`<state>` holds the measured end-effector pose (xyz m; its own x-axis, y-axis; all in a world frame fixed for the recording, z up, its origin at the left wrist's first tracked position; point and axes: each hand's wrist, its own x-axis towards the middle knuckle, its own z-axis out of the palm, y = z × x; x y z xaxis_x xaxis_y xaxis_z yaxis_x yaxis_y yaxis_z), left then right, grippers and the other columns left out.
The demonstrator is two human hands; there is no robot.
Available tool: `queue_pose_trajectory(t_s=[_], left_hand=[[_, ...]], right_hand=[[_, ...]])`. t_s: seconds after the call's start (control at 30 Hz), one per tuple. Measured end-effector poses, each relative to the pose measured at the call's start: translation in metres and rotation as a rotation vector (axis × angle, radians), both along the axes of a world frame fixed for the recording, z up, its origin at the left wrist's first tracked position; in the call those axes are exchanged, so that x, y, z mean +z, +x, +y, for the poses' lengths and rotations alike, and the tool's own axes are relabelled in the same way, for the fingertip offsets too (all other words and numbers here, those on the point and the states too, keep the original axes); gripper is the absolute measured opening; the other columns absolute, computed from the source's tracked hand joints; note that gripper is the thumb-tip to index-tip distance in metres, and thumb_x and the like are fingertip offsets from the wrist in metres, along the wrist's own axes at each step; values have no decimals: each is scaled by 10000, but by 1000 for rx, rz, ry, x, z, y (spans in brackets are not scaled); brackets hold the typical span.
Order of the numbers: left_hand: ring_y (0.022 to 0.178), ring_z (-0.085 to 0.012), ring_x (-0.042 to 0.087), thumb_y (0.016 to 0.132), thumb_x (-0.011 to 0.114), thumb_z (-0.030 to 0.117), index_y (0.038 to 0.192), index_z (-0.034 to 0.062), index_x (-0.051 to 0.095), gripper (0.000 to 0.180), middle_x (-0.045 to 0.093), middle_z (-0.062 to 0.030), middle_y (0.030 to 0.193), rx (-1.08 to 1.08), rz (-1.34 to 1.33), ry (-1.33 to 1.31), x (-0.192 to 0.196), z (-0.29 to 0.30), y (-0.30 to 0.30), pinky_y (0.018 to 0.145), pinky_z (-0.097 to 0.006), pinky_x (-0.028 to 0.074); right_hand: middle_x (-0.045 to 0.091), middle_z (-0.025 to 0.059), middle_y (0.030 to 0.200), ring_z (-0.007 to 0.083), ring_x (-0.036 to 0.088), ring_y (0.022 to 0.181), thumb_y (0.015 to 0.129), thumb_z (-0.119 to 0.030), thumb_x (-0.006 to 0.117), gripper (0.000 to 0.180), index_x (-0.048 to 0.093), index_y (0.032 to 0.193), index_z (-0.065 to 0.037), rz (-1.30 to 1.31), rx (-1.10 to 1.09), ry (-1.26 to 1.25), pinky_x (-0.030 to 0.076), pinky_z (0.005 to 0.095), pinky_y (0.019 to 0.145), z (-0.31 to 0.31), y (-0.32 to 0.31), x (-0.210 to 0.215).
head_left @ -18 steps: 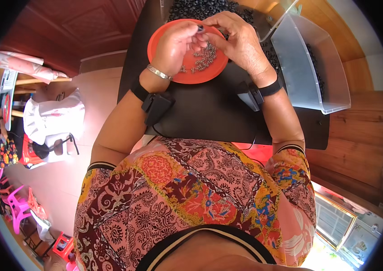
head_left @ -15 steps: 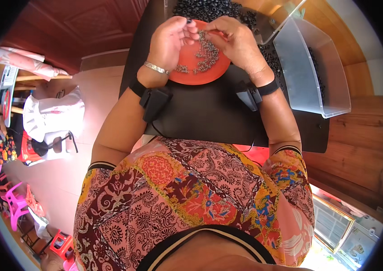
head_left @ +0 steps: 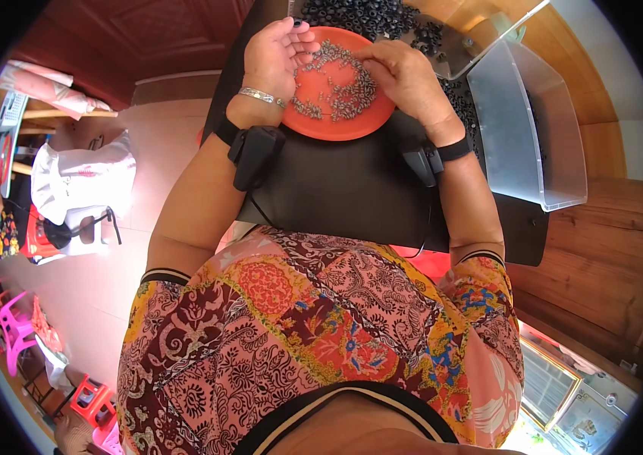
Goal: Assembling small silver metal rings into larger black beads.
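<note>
Between thumb and forefinger my left hand (head_left: 277, 59) pinches a small black round part (head_left: 298, 23), its other fingers loosely curled. A round orange-red plate (head_left: 314, 130) lies under and between the hands, strewn with many tiny metal pieces (head_left: 352, 100). My right hand (head_left: 406, 80) is over the plate's right side, thumb and fingertips drawn together. Whether a tiny piece is in those fingertips, I cannot make out. Beyond the plate, many black round parts (head_left: 363, 15) are heaped in a clear shallow container (head_left: 477, 57).
The plate rests on a dark table (head_left: 337, 182). At the right stands a translucent plastic bin (head_left: 515, 129), with black parts beside it and seen through its wall. A device with a cable is strapped to each wrist. To the left, a white bag (head_left: 83, 178) and pink stools (head_left: 14, 334) are on the floor.
My right hand has drawn back slightly to the right, away from my left hand. My left hand, with the black part, has shifted a little left and farther away. More of the plate shows.
</note>
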<state>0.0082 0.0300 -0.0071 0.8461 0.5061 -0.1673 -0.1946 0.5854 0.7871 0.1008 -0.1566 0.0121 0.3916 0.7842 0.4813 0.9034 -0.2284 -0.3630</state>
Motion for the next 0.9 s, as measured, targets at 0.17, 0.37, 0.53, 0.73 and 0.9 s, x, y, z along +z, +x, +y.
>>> queue_pose_trajectory(t_s=[0.17,0.37,0.53,0.73,0.9], left_hand=[[817,-247,622,906,511,242,939,-9,593,266,647,-125,879,-5,15,15,1,2,-2,722,-329,458],[747,-221,618,888,516,254,888,4,609,266,644,-100,807,48,12,-14,3,5,1,673,-317,464],[812,-250,622,901,501,257,944,-11,601,289,649,-126,872,54,2,-23,1,8,1,739,-339,463],[796,-250,618,890,505,269,921,-8,612,299,651,-125,862,55,-2,-31,3,3,3,734,-340,461],[678,-211,618,883,497,256,852,9,620,277,649,-104,770,60,-17,-63,2,4,3,624,-311,468]], right_hand=[[627,88,824,277,609,768,792,-40,644,157,664,942,-79,11,47,15,493,352,688,6,-9,5],[646,70,877,271,618,790,760,-25,663,168,663,917,-84,-47,134,13,508,355,700,23,-17,-2],[644,62,890,250,617,845,736,-17,671,190,663,911,-93,43,207,-127,511,355,737,32,-23,2],[633,50,883,261,588,914,750,-103,659,109,670,859,-102,-164,355,-207,481,369,815,50,-28,-10],[632,94,882,281,591,899,751,-146,652,103,649,804,-58,-129,266,-320,479,392,810,55,-30,-8]])
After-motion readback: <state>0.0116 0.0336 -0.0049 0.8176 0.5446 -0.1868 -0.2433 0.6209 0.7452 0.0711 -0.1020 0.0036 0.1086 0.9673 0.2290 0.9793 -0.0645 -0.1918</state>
